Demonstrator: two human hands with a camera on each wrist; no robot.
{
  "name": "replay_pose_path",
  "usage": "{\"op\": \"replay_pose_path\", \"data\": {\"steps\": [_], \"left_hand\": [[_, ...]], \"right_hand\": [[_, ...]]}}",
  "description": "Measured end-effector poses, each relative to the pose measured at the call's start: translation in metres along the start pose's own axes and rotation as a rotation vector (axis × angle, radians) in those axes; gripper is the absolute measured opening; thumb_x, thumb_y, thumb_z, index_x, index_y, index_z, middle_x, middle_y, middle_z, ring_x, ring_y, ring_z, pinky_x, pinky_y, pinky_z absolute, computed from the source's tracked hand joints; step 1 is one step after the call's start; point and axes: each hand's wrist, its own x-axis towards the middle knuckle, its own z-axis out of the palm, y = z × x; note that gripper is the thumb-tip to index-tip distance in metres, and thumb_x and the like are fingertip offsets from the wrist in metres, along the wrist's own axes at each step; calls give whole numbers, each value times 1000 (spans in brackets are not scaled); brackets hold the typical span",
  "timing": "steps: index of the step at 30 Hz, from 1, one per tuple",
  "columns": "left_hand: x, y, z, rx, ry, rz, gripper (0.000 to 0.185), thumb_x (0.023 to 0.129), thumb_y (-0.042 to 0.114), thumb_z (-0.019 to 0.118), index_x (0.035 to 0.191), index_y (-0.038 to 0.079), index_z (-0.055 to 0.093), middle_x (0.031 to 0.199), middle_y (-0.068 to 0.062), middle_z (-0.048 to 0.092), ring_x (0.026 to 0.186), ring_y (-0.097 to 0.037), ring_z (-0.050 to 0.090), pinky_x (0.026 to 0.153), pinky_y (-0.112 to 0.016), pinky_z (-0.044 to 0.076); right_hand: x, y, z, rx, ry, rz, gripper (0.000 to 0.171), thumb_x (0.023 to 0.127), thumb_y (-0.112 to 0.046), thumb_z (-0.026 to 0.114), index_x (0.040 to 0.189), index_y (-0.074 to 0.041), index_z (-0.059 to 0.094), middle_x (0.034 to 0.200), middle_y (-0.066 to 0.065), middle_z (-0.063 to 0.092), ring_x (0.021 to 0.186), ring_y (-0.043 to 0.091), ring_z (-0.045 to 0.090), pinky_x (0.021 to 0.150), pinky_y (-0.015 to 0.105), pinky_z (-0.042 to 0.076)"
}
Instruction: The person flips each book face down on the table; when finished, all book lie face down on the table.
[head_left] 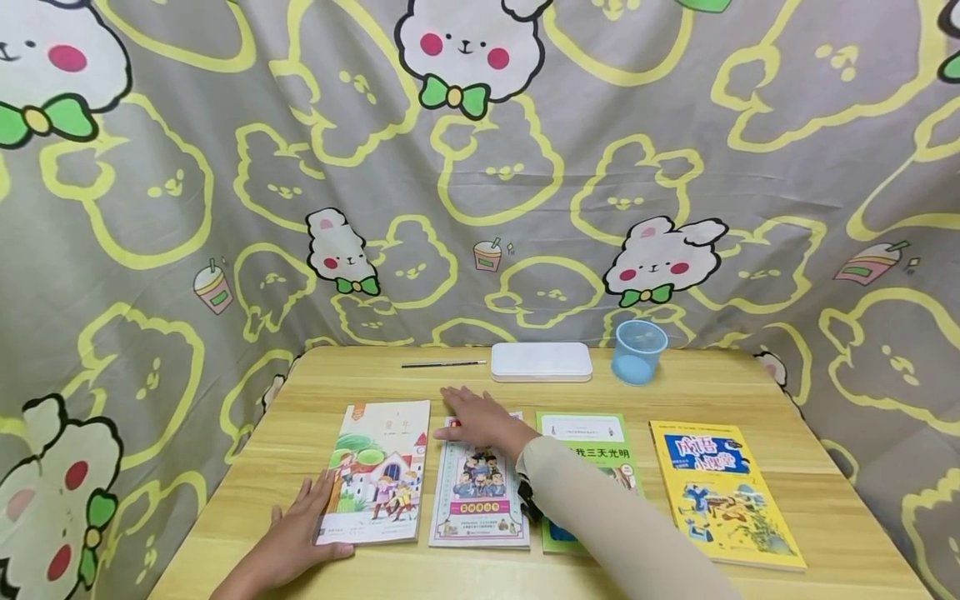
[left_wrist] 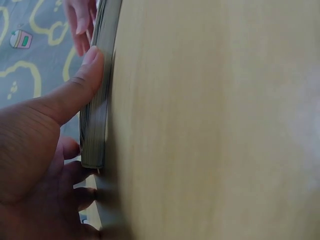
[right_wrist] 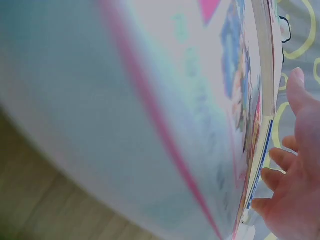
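Left hand (head_left: 296, 529) at near left, at the lower-left corner of the white book (head_left: 378, 479) — thumb against the near page edge, other fingers along the left side, loosely extended, not clenched. White book lies flat on the wooden table (head_left: 277, 450), leftmost of four in a row, cover up. Next right, just beside it: pink-and-white book (head_left: 483, 508), flat. Then green book (head_left: 600, 454), partly covered by the beige sleeve (head_left: 600, 517) of the right arm. Yellow book (head_left: 723, 496) at far right of the row, slightly slanted.

Right hand (head_left: 483, 421) over the top end of the pink-and-white book, fingers spread and released, grasping nothing; cannot tell if it touches the cover.

Behind the books: thin dark pencil (head_left: 444, 364), white case (head_left: 542, 361) just right of it, then blue translucent cup (head_left: 639, 354), upright. Farthest — grey cloth (head_left: 517, 192) with yellow outlines and white rabbits.
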Motion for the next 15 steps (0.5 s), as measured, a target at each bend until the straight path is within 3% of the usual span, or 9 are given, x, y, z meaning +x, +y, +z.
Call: {"op": "replay_pose_path", "data": {"steps": [15], "left_hand": [[0,1,0,12,3,-9,127,76,57,84,162,-4,14,167,-29,14,151,-58,3,103,-90,-1]], "right_hand": [[12,-22,4,112,-15,-41,94,95,-58,65,166,-15,21,170,7,26,158,27,18,129,54,9]]}}
